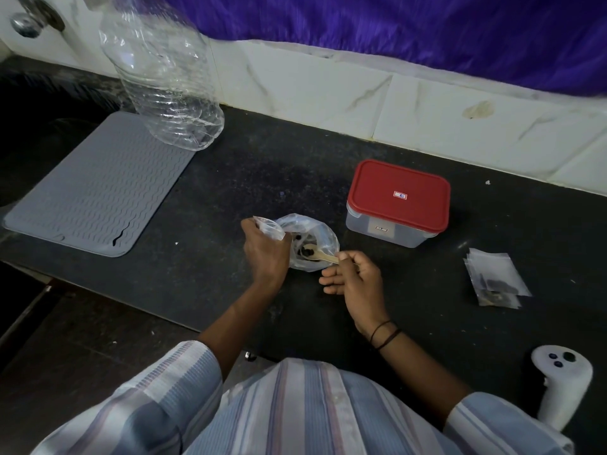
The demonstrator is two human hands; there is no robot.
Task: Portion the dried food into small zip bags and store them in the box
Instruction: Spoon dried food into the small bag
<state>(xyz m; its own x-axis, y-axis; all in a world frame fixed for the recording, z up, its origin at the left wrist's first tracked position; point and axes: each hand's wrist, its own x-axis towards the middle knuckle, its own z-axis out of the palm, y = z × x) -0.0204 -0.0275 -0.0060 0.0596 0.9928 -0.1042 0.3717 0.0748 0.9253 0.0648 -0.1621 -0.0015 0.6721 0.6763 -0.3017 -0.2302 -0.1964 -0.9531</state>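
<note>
fingers (345, 257) hiding spoon (320, 254) handle

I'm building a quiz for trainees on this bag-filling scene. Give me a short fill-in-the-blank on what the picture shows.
1. The lid on the storage box is ____ in colour.
2. The right hand holds a wooden ____ that reaches into the open plastic bag.
3. The clear plastic bottle stands on the grey ____ at the left of the counter.
4. The left hand grips a small ____ bag beside the open plastic bag.

Missing words: red; spoon; mat; zip
</note>
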